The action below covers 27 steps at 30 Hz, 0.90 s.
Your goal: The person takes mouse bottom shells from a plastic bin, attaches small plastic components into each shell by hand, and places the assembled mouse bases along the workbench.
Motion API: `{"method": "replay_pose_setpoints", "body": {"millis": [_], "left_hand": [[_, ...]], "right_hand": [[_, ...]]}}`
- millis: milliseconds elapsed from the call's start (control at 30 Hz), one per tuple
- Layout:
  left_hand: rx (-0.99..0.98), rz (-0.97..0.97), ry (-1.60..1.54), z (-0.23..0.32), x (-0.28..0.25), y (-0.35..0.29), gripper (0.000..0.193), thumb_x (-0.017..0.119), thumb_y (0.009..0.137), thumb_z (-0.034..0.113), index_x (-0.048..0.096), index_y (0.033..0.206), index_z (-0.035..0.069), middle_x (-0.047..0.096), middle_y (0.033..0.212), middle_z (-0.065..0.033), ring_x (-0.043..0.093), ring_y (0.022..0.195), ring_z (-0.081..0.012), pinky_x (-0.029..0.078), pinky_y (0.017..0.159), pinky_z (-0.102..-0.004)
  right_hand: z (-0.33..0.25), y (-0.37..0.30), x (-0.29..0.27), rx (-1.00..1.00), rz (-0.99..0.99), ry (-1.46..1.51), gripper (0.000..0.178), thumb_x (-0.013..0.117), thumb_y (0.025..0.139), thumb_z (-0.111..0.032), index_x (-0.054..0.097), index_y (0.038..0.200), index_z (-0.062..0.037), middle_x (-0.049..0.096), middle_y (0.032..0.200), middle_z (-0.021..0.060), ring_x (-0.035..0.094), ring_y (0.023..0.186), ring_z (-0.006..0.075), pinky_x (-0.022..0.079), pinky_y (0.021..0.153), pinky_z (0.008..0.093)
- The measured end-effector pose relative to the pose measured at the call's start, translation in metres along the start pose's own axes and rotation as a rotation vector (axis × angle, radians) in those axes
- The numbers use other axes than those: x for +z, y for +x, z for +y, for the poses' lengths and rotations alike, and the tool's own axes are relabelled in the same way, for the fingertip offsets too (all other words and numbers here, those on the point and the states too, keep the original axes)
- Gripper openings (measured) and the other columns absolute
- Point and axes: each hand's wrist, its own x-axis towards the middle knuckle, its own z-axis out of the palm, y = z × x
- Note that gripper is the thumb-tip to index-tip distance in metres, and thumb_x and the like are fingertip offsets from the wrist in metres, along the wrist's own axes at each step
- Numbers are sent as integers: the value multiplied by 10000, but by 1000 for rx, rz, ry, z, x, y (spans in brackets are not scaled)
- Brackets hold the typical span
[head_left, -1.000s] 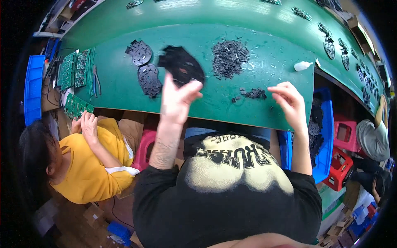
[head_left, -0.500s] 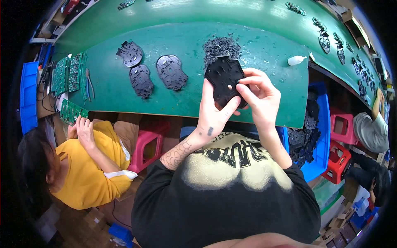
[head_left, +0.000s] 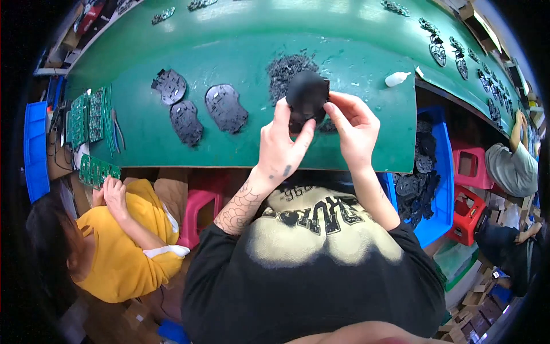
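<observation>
Between my two hands, over the green table (head_left: 366, 146), is a black plastic shell (head_left: 307, 94) with its smooth, rounded face toward me. My left hand (head_left: 282, 143) grips its left and near edge, the thumb at the lower end. On the other side my right hand (head_left: 356, 123) pinches the right edge between thumb and fingers. Right behind the shell lies a heap of small dark plastic bits (head_left: 281, 71), partly covered by it. Something dark shows under the shell by my right fingers, too hidden to name.
Three dark moulded shells (head_left: 226, 109) lie to the left. Beyond them are pliers (head_left: 118, 129) and green circuit boards (head_left: 77, 123). A small white bottle (head_left: 396, 78) lies at right, above a blue bin (head_left: 441, 172) of black parts. A co-worker in yellow (head_left: 129, 241) holds a board.
The shell has been turned: its inner side with posts faced me before, and now the smooth outer side does. My hands stay on its edges. The whole view has shifted slightly.
</observation>
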Motion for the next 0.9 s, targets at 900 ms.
{"method": "replay_pose_setpoints", "body": {"millis": [900], "left_hand": [[-269,-52,-341,2,7,22,497,692,753,40,425,1172,44,575,988,-53,577,764,-109,458,502,-207]], "right_hand": [[15,14,-108,-358,61,-872,107,615,764,-38,658,862,-38,631,847,100,588,826,259,466,738,328]]}}
